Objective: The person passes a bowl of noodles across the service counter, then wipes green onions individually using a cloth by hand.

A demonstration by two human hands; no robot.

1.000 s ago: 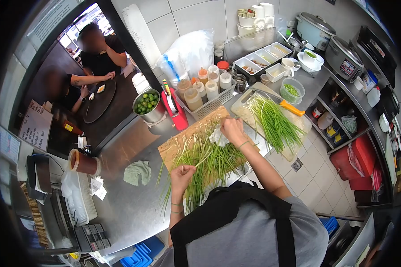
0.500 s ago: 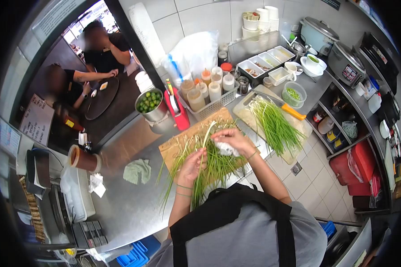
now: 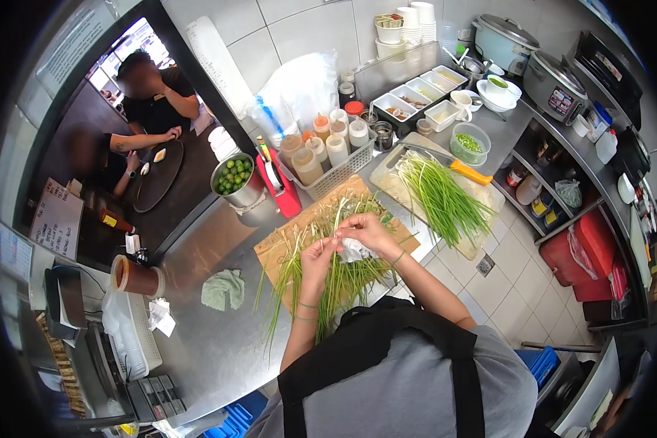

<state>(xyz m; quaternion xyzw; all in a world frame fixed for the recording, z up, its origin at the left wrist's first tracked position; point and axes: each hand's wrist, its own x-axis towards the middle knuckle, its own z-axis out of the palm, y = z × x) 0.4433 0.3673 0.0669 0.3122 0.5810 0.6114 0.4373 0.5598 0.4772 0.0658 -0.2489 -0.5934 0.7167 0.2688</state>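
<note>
Over a brown board [image 3: 276,252] strewn with green stalks [image 3: 347,277], my two hands meet with fingertips nearly touching. My left hand [image 3: 318,264] is closed on a green stalk whose pale end rises above the fingers. My right hand [image 3: 366,232] pinches near that stalk, with a crumpled white tissue [image 3: 355,251] held under the palm. To the right, a pale cutting board [image 3: 474,191] bears a neat bundle of green stalks [image 3: 445,197] and an orange-handled knife [image 3: 471,172].
Behind the board stand a red dispenser [image 3: 279,186], a basket of squeeze bottles [image 3: 332,175] and a pot of small green limes [image 3: 235,182]. A green cloth [image 3: 223,290] lies left. Two people [image 3: 157,109] sit beyond the opening.
My left hand has risen from the lower stalks with a stalk in it. My right hand has come down and left from the board's top edge to meet it.
</note>
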